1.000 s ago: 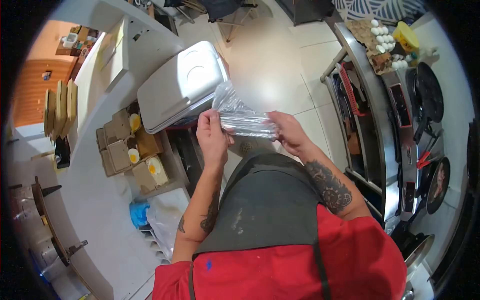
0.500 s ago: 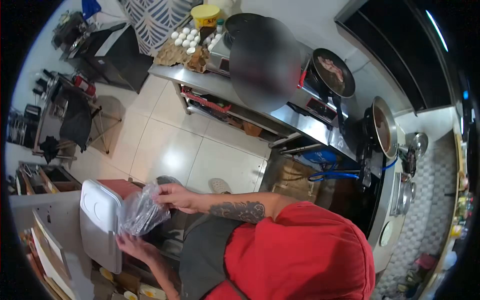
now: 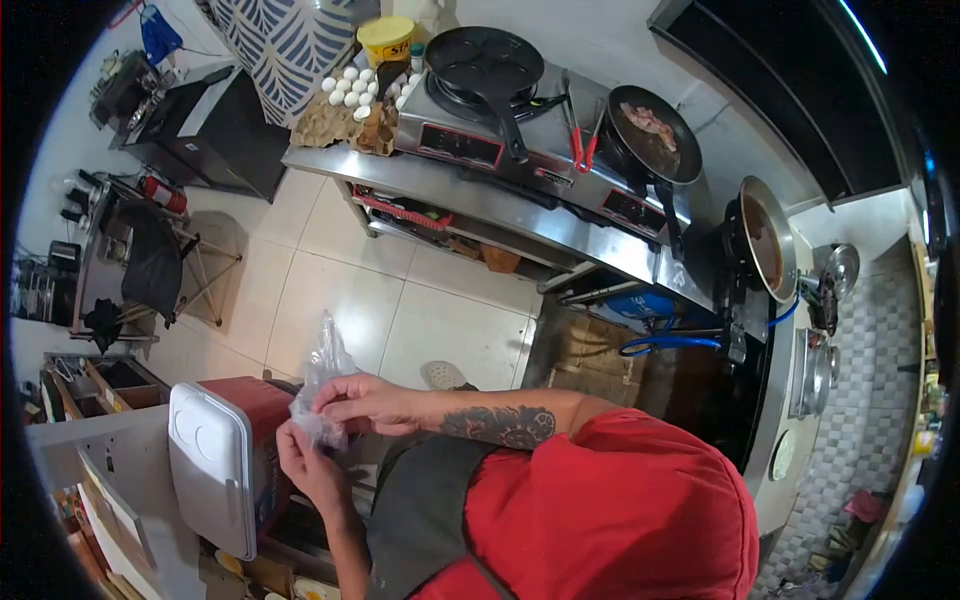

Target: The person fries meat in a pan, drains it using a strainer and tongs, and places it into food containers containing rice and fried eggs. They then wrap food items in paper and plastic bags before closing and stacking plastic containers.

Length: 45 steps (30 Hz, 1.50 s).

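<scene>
A crumpled clear plastic bag [image 3: 330, 365] is pinched between my two hands, its loose end sticking out over the floor tiles. My right hand [image 3: 362, 404], on the tattooed arm, is closed on the bag from above. My left hand [image 3: 310, 466] grips its near part from below, with the fingertips close to the right hand's. Beside the hands stands a red cooler box [image 3: 240, 398] with a white lid [image 3: 212, 465]; the lid is down. Both hands are apart from the cooler.
A steel counter [image 3: 340, 158] carries a stove with a black multi-cup pan [image 3: 484, 62], red-handled tongs [image 3: 583, 150], a frying pan [image 3: 652, 140] with meat, and white eggs [image 3: 352, 86]. A wok [image 3: 765, 245] holds brown liquid. A folding chair [image 3: 155, 255] stands left.
The bag and both hands have moved off the cooler's edge to the right. My left hand has closed on the bag, and the hands have come together. The view has shifted slightly.
</scene>
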Each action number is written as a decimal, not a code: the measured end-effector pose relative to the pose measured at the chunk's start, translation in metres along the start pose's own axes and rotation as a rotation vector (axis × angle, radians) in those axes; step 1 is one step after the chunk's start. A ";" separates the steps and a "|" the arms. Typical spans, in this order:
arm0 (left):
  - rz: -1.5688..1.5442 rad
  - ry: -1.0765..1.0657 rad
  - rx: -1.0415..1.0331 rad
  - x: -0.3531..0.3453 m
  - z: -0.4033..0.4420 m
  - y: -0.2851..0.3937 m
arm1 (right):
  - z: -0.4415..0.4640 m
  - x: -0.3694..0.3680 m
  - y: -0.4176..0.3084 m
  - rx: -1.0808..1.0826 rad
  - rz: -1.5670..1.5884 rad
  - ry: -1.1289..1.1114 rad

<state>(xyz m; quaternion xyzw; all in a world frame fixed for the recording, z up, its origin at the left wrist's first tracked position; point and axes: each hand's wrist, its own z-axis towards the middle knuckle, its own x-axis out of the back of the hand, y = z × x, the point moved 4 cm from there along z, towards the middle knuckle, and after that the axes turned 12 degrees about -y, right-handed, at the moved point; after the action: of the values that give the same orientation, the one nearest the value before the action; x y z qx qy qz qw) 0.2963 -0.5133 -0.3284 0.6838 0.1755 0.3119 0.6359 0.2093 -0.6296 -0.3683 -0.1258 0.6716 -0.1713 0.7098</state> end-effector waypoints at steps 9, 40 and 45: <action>-0.730 -0.014 0.379 0.018 -0.004 -0.031 | -0.029 0.085 -0.023 0.043 -0.512 0.353; -0.810 -0.088 0.048 0.360 -0.068 -0.047 | 0.400 -0.095 0.066 0.361 -2.171 -0.408; -0.016 -0.128 0.716 0.402 -0.026 -0.190 | 0.462 -0.076 0.070 0.237 -1.962 -0.288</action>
<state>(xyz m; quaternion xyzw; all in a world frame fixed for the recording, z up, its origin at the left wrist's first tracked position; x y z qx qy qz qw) 0.6085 -0.2131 -0.4323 0.8800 0.2388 0.1822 0.3680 0.6719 -0.5587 -0.2971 -0.5726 0.1564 -0.7309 0.3368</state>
